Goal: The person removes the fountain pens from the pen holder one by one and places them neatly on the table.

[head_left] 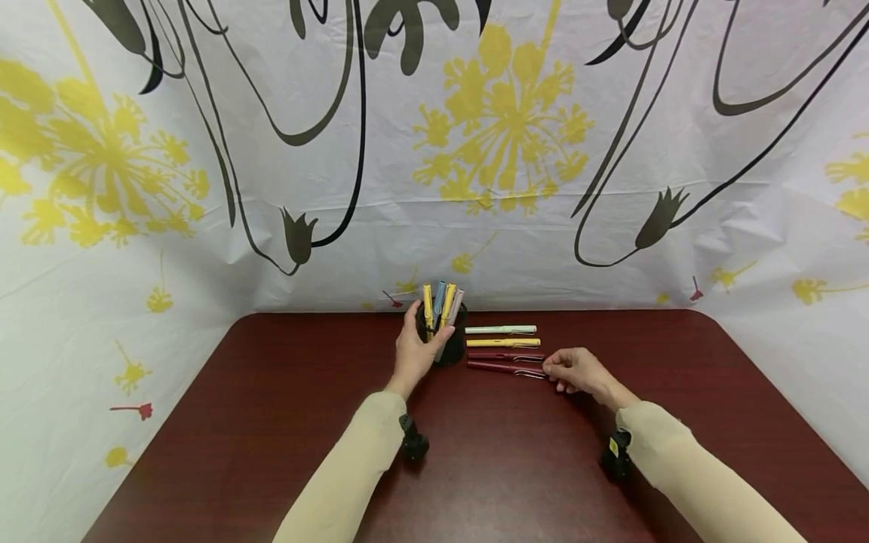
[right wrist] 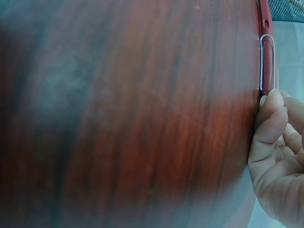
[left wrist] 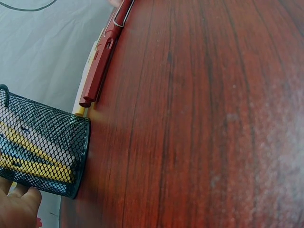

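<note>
A black mesh pen holder [head_left: 455,345] stands near the table's back edge, with two yellow pens, a blue pen [head_left: 440,292] and a pale pinkish pen [head_left: 458,303] in it. My left hand [head_left: 414,353] grips it from the left side, thumb across the front. To its right lie a pale green pen [head_left: 501,329], a yellow pen [head_left: 502,343] and two dark red pens, roughly parallel. My right hand [head_left: 577,371] pinches the clip end of the nearest dark red pen [head_left: 498,367] between thumb and fingertips. This pen's cap and metal clip [right wrist: 267,61] show in the right wrist view.
The dark reddish wooden table [head_left: 489,467] reaches back to a white patterned cloth [head_left: 380,249] hanging behind and at both sides. Each wrist wears a small black camera, the left one [head_left: 413,441] low over the table.
</note>
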### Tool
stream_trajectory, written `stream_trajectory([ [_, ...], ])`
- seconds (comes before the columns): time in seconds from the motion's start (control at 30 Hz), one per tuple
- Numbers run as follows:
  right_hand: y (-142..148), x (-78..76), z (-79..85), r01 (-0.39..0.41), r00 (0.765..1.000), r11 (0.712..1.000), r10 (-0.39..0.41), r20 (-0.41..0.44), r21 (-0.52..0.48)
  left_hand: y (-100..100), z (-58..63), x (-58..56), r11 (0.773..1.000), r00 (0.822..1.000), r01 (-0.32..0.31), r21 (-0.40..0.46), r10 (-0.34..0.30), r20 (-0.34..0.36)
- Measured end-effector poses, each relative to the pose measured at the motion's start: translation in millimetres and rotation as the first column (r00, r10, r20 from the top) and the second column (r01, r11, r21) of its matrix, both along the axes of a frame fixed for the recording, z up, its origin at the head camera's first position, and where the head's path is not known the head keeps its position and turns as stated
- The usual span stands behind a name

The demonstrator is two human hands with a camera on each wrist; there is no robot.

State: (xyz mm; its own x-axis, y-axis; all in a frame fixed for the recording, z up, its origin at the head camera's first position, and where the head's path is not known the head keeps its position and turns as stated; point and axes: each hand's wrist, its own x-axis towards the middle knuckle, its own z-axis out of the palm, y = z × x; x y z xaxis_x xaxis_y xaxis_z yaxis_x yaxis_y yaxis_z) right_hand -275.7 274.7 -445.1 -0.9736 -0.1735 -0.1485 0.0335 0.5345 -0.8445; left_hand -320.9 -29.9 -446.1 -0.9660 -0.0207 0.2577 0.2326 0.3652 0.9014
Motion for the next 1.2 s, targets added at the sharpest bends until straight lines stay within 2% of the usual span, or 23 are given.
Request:
stream_trajectory([
  [0.43,0.3,-1.8,-1.7,-0.010,1.000,1.000,0.010,-0.028,-0.017,0.2,2.0,1.8,1.000,1.000,0.001,-0.002,-0.001,0.029],
  [0.8,1.2,-3.5,-2.3,-0.015,0.999,1.000,0.014,-0.034,-0.021,-0.1,2.5,2.2,1.000,1.000,0.011,0.004,-0.011,0.008],
  [1.2,-0.7,-1.3,-1.0,-0.010,0.999,1.000,0.010,-0.037,-0.009,0.2,0.9,0.9,1.000,1.000,0.000,-0.001,0.000,0.031],
])
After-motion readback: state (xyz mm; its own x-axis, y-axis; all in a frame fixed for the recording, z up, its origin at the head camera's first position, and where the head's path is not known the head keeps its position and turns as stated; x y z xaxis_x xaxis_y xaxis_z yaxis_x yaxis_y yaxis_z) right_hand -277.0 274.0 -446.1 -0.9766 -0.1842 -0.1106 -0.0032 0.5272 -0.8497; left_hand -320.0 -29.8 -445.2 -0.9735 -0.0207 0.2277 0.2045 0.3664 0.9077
